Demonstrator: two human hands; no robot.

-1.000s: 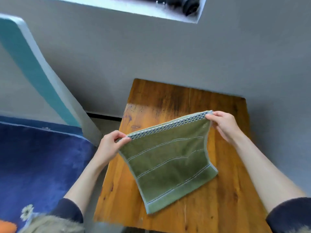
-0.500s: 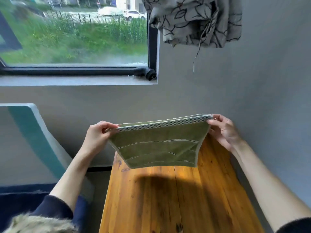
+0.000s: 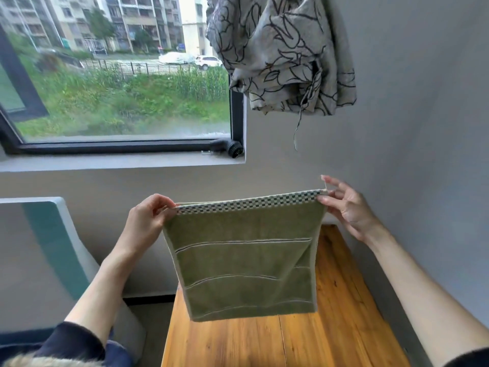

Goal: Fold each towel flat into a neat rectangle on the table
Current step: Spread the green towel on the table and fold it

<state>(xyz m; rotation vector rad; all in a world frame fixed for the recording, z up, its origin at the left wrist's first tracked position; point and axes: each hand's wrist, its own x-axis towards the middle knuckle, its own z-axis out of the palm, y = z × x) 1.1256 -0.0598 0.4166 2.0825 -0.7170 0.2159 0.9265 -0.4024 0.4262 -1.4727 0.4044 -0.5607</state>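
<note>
Wooden plank table [image 3: 330, 335], set against grey wall [image 3: 423, 181], warm orange grain

The green towel [image 3: 246, 263] hid the far end of the counter [image 3: 330, 327] from us. We could not see the counter's near end, because the bottom edge cut it off. The top edge cut off the patterned curtain [image 3: 280, 54]. The window [image 3: 119, 75] ran off the left side.
</note>
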